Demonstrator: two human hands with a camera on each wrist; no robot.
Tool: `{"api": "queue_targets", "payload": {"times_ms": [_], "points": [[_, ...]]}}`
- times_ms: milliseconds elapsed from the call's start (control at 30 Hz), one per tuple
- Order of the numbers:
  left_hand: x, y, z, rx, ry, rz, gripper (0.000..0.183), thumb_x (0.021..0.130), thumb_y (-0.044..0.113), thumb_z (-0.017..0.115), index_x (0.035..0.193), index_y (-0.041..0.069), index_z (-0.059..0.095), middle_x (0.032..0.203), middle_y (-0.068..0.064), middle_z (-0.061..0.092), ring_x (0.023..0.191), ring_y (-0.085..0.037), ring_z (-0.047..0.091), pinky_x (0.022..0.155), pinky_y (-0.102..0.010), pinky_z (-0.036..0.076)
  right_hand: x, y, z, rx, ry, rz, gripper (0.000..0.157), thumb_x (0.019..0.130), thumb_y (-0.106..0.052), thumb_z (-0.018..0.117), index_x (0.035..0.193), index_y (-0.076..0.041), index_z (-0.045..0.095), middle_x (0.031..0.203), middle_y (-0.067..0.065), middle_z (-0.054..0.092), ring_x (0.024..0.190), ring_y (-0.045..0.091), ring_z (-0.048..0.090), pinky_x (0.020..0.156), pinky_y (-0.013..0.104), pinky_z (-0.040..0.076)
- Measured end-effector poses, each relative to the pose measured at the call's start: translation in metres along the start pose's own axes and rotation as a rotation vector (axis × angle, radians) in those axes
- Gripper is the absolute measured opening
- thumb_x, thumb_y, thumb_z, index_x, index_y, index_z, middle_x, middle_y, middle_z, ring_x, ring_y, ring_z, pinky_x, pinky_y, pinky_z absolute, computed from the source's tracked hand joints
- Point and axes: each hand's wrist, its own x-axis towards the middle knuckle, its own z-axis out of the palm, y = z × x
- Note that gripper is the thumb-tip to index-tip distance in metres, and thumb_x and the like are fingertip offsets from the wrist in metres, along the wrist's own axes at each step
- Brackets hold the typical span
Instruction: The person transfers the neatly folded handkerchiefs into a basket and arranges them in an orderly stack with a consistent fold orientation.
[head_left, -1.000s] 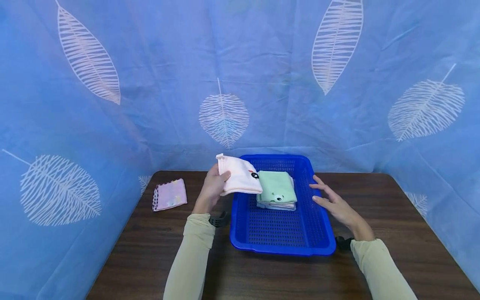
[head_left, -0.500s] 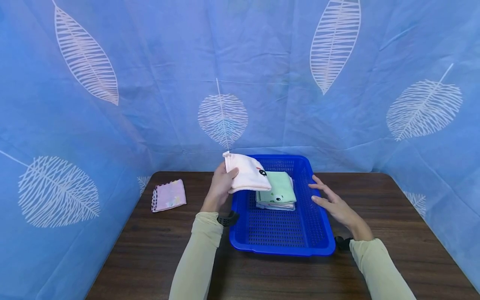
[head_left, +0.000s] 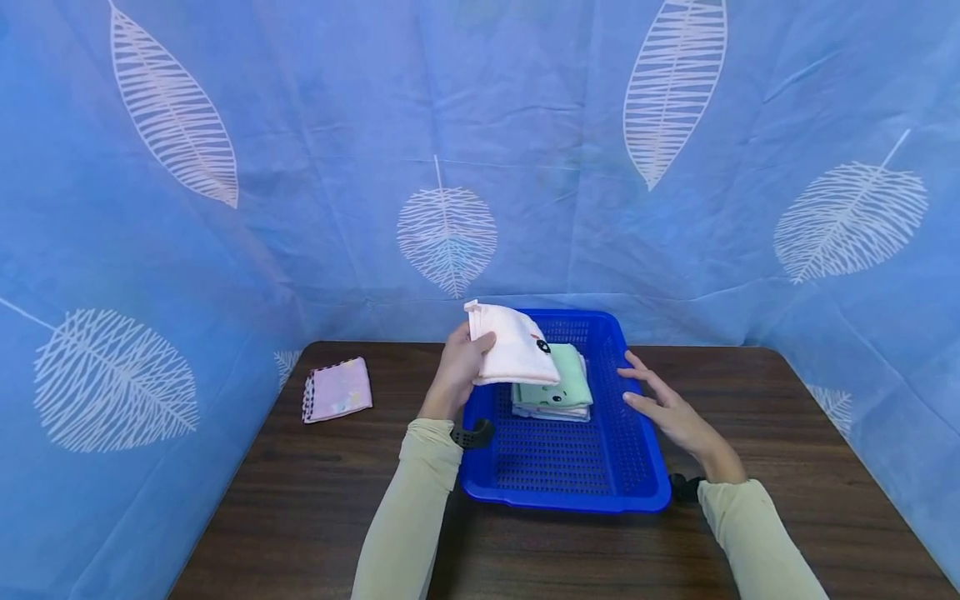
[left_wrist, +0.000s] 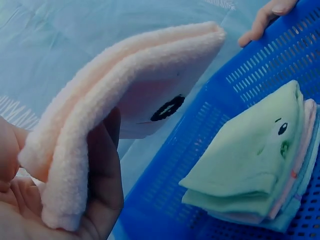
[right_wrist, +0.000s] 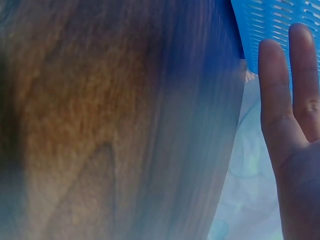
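My left hand [head_left: 460, 367] pinches a folded pale pink towel [head_left: 513, 346] by its left edge, thumb on top and fingers beneath. The towel, with a black embroidered eye, is held above the left side of a blue plastic basket [head_left: 555, 500]. Inside the basket lies a folded green towel [head_left: 573, 383] with a face on it, stacked on other folded towels; the pink one overlaps part of it in the head view. In the left wrist view, the pink towel [left_wrist: 125, 70] bends over the fingers. My right hand [head_left: 671, 412] has its fingers extended at the basket's right rim.
A folded lilac towel [head_left: 341, 390] with a checked edge lies at the left of the dark wooden table [head_left: 300, 517]. Behind the table hangs a blue cloth [head_left: 322, 208] with white leaf prints.
My left hand has carried the pink towel rightward, from the basket's left rim to over its inside, covering part of the green towel. My right hand has stayed at the right rim.
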Motion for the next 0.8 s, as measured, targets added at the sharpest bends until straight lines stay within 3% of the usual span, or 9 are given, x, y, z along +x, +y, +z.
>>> {"api": "queue_targets", "payload": {"times_ms": [200,800], "points": [[0.001,0.002,0.007,0.004,-0.024,-0.01,0.046,0.106,0.019,0.053,0.149,0.006,0.045,0.123,-0.016,0.066,0.099,-0.021,0.072,0.083,-0.035,0.061,0.0,0.003,0.001,0.002,0.011,0.009,0.05,0.108,-0.027,0.049,0.155,-0.011,0.037,0.175,0.0,-0.002,0.158,0.049,-0.006,0.107,0.087,0.01],[0.014,-0.002,0.04,0.084,-0.057,-0.012,0.04,0.105,0.019,0.055,0.141,0.005,0.05,0.116,-0.014,0.067,0.091,-0.019,0.07,0.076,-0.03,0.059,0.002,0.003,0.003,0.017,0.029,0.029,0.052,0.108,-0.029,0.05,0.156,-0.013,0.037,0.175,-0.001,-0.002,0.158,0.047,-0.007,0.108,0.087,0.007]]}}
